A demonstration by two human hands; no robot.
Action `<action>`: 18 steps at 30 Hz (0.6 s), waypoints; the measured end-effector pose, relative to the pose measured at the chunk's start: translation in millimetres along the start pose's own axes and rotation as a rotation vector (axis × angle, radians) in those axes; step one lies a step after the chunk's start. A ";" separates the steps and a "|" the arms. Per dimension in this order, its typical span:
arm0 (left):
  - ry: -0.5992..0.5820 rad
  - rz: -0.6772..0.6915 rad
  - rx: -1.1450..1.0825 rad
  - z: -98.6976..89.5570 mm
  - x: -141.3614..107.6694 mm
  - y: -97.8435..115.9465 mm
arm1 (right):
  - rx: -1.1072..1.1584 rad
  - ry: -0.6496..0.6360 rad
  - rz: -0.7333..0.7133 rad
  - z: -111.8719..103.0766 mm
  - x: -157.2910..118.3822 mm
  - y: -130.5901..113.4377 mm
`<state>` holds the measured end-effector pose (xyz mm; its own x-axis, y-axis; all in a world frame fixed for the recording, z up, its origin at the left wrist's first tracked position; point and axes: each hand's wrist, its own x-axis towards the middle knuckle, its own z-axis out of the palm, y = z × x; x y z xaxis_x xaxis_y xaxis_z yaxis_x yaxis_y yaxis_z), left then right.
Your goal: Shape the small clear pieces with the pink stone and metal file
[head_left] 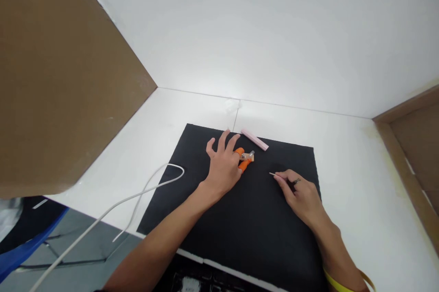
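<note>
My left hand (223,166) is over the black mat, three fingers raised and spread. Its thumb and forefinger side closes on a small tool with orange handles (244,165). A metallic tip and a tan patch show at the tool's right end; its exact kind is unclear. To the right, my right hand (302,193) pinches a thin pale stick (272,174) between thumb and fingertips, its end pointing left. Something small and dark, perhaps a ring, shows on that hand's finger. Beyond the tool, a pink bar (254,139) lies slanted near the mat's far edge.
The black mat (247,232) covers part of a white table (346,182). A white cable (113,207) loops onto the mat's left side. Clear plastic (233,105) lies by the back wall. Brown panels (68,77) stand left and right. A blue-edged chair (37,246) is lower left.
</note>
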<state>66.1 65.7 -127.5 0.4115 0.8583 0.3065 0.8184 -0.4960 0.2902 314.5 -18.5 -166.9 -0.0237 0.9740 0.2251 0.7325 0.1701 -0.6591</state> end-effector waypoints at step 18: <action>-0.074 -0.127 -0.205 -4.1 -96.5 11.0 | 0.066 -0.085 0.068 7.2 -5.1 17.6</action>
<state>33.8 -23.1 -150.2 0.3449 0.9190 0.1911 0.7698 -0.3934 0.5026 322.6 -19.4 -184.9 -0.0352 0.9923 0.1185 0.6879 0.1101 -0.7174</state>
